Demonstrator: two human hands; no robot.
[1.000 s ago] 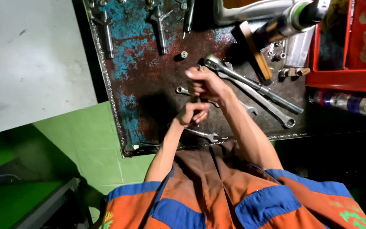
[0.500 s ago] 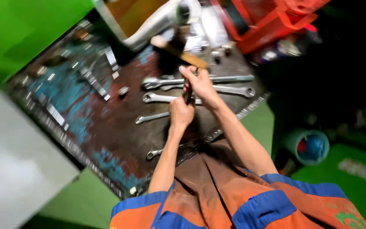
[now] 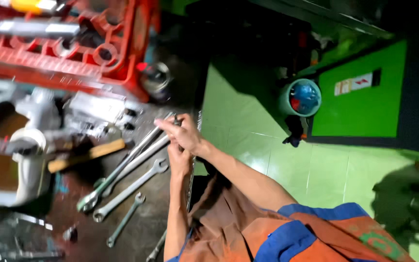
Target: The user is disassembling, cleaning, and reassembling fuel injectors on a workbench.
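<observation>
While the right hand (image 3: 183, 133) is closing its fingers around a small dark part (image 3: 176, 120), the left hand (image 3: 179, 160) is curling just beneath it, touching. Both are hovering over long wrenches (image 3: 136, 162) lying on the rusty tabletop (image 3: 141, 228), near its right edge.

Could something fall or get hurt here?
Maybe. Both hands, the right hand above the left hand, work close to the metal tray's edge, so a small part could drop onto the green floor. Long wrenches lie loose right beside the hands; a bump might knock them or pinch fingers. The picture is blurry, so what the hands hold is unclear.
</observation>
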